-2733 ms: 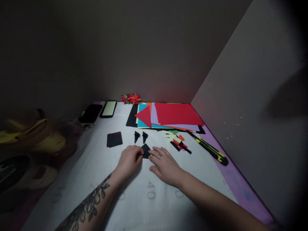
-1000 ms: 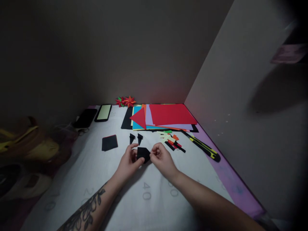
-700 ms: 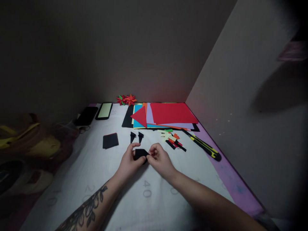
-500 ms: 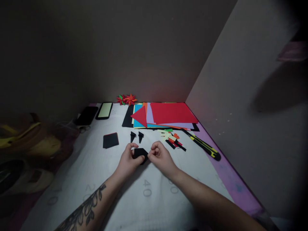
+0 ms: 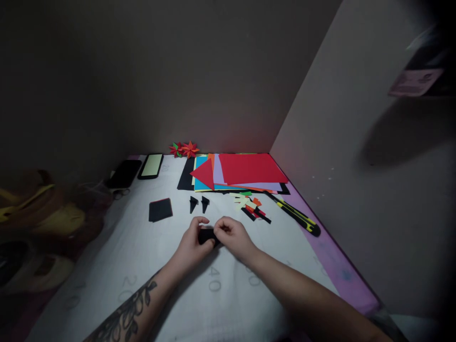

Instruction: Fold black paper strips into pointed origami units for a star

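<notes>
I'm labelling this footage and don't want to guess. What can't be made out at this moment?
All in the head view:
Black paper: the left hand and right hand cover parts of it, hiding its full shape.
Right hand's grip: its own curl hides whether it pinches the paper.
Pink label: print too small and blurred.
Clutter at far left: dark, blurred, cut off by the left edge.
Sheets beneath: mostly hidden by the red sheet.
</notes>
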A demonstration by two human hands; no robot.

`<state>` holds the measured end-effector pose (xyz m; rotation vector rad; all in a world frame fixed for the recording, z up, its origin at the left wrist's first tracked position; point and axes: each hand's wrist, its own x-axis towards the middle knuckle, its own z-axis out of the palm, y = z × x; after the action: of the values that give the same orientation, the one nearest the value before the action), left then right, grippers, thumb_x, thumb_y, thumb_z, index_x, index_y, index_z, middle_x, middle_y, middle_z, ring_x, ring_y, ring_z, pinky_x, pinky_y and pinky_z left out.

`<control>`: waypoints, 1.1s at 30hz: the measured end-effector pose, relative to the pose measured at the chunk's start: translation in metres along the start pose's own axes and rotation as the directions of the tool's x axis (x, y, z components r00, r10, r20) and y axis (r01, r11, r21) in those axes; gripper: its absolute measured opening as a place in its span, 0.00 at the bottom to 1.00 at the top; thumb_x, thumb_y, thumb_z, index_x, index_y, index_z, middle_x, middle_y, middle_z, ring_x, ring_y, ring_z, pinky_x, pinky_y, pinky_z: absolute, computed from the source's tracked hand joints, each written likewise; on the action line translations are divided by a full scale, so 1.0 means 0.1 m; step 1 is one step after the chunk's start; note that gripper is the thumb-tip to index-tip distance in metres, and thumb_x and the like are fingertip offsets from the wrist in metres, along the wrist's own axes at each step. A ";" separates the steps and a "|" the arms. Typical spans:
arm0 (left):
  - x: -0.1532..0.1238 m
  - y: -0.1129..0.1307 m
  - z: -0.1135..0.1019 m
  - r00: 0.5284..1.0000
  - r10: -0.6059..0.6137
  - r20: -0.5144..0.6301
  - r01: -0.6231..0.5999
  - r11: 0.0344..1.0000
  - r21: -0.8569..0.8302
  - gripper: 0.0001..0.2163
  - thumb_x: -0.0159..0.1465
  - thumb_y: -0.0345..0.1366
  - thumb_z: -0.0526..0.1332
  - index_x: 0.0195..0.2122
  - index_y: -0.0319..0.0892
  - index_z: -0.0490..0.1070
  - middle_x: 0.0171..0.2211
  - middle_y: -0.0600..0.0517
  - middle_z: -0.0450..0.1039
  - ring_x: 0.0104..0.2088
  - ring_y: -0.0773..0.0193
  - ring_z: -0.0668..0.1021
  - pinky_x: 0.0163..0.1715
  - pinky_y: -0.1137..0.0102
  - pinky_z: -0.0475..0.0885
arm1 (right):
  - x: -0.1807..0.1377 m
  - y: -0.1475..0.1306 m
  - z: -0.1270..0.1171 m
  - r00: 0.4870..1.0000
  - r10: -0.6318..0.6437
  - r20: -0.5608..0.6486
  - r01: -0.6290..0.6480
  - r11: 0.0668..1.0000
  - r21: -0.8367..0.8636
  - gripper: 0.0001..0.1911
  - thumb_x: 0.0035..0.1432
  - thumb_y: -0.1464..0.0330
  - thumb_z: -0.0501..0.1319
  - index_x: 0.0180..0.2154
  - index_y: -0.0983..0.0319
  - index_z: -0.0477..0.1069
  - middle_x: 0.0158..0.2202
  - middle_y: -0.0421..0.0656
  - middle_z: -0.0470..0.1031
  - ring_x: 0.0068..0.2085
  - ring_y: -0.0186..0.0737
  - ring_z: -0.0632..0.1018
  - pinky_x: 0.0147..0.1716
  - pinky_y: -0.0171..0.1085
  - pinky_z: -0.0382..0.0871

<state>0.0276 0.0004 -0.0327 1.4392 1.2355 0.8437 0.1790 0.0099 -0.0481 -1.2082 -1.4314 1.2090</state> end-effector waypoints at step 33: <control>0.01 0.09 -0.11 0.988 -0.145 -0.060 0.124 0.954 -0.274 0.23 0.53 0.36 0.66 0.48 0.43 0.60 0.22 0.60 0.68 0.22 0.68 0.70 0.23 0.75 0.64 | -0.01 0.03 -0.01 0.998 -0.005 0.065 0.010 0.997 -0.080 0.11 0.55 0.67 0.57 0.23 0.61 0.61 0.21 0.34 0.58 0.23 0.31 0.61 0.22 0.31 0.54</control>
<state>0.0199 0.0047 -0.0216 1.1000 1.2110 0.9428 0.1807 0.0095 -0.0511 -1.2269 -1.5443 1.2052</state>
